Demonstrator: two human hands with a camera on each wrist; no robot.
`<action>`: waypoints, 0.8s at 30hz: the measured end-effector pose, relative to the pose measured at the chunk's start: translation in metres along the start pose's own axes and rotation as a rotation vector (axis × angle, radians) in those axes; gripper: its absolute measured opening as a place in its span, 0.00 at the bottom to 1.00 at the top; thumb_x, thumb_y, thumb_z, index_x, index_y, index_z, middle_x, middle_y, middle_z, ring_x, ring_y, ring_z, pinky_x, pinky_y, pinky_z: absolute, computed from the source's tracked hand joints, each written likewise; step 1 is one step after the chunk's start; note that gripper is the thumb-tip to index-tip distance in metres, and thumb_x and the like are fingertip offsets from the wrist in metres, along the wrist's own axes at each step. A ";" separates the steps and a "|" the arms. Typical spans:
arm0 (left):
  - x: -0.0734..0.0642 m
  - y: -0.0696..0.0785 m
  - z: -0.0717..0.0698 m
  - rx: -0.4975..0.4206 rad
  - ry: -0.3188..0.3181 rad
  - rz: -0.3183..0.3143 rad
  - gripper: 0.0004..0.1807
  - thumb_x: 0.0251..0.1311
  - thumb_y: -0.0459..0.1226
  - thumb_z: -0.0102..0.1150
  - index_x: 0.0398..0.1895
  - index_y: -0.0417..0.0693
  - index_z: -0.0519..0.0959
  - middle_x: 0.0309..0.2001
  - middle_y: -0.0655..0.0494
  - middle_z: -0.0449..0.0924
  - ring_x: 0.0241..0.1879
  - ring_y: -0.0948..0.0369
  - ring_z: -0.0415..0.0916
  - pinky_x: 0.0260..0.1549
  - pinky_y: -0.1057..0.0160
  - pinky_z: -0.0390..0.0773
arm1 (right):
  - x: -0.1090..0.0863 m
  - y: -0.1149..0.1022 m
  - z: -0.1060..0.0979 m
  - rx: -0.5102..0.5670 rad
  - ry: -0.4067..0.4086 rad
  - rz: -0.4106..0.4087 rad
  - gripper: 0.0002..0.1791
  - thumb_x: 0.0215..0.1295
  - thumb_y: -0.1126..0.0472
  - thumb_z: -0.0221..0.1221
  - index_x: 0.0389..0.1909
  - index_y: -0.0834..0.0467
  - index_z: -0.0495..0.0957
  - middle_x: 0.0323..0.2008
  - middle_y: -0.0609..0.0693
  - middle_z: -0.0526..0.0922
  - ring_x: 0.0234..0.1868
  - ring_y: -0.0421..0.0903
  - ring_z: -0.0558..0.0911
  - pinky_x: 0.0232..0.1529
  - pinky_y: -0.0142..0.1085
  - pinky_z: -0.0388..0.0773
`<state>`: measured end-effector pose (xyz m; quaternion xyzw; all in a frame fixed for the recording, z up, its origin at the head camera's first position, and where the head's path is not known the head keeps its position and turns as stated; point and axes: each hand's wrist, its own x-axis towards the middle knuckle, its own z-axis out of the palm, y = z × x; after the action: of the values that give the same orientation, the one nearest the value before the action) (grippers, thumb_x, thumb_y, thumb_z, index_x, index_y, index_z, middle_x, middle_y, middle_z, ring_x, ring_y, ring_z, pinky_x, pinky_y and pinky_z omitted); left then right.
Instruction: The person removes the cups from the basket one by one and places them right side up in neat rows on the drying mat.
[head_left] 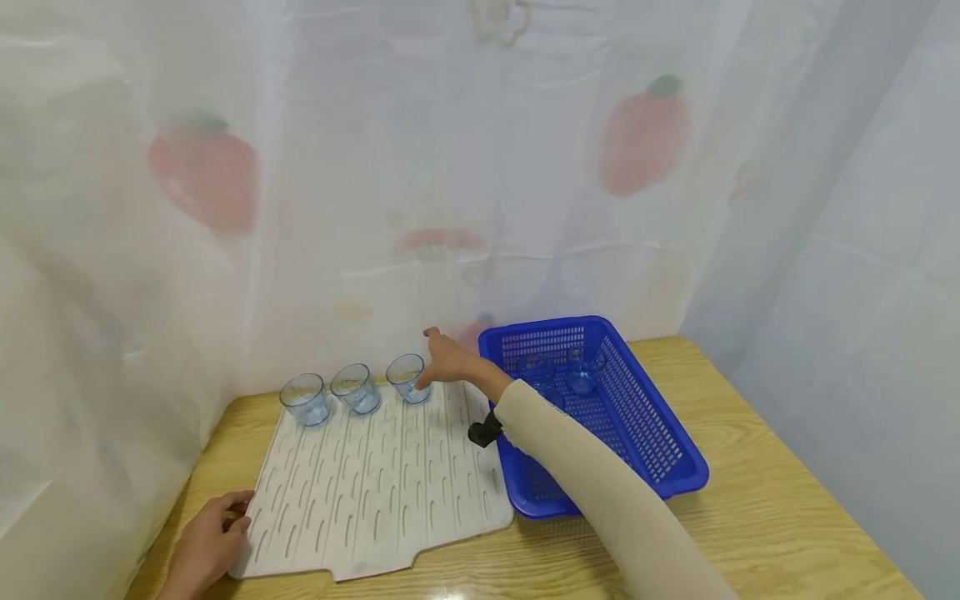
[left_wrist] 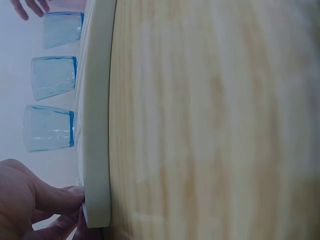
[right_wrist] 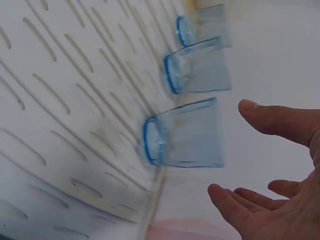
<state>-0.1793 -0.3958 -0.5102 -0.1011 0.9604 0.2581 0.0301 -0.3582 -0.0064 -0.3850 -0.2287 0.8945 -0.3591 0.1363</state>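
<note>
Three clear bluish glasses stand upright in a row along the back of a pale slotted draining board: a left glass (head_left: pixel 306 402), a middle glass (head_left: pixel 356 390) and a right glass (head_left: pixel 408 379). Beside the right glass is my right hand (head_left: pixel 450 360), its thumb and fingers spread. The right wrist view shows a gap between that hand (right_wrist: pixel 280 217) and the nearest glass (right_wrist: pixel 185 137). At the front left corner, my left hand (head_left: pixel 206 540) pinches the edge of the draining board (left_wrist: pixel 97 125) between thumb and fingers.
A blue plastic basket (head_left: pixel 686 479) stands right of the board, partly hidden by my right sleeve. Several glasses (head_left: pixel 583 375) sit inside it. Wooden tabletop (head_left: pixel 757 500) shows around both. A whitish curtain (head_left: pixel 450 167) with fruit prints hangs behind and at the sides.
</note>
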 end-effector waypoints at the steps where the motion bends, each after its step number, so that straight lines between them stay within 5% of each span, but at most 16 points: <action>1: 0.000 0.000 0.000 0.003 0.002 0.000 0.23 0.69 0.30 0.54 0.66 0.30 0.72 0.52 0.34 0.78 0.47 0.48 0.78 0.44 0.50 0.75 | -0.002 -0.001 -0.003 0.005 -0.001 -0.011 0.58 0.61 0.60 0.72 0.82 0.63 0.43 0.76 0.66 0.64 0.75 0.59 0.69 0.70 0.51 0.72; 10: -0.002 0.001 -0.001 -0.001 0.007 -0.006 0.24 0.69 0.29 0.55 0.66 0.30 0.72 0.52 0.34 0.77 0.47 0.47 0.77 0.43 0.51 0.74 | -0.036 -0.006 -0.036 0.075 0.004 -0.103 0.57 0.63 0.61 0.70 0.83 0.61 0.42 0.79 0.65 0.57 0.79 0.59 0.63 0.72 0.52 0.70; 24: 0.001 0.000 -0.003 0.003 0.007 0.031 0.23 0.68 0.29 0.55 0.65 0.29 0.73 0.51 0.35 0.79 0.46 0.48 0.79 0.38 0.59 0.73 | -0.103 0.023 -0.074 0.041 0.115 -0.158 0.44 0.65 0.60 0.68 0.78 0.62 0.57 0.74 0.63 0.68 0.74 0.62 0.71 0.69 0.52 0.74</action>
<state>-0.1803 -0.3975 -0.5080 -0.0871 0.9623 0.2568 0.0227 -0.3072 0.1040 -0.3409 -0.2747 0.8726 -0.3994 0.0605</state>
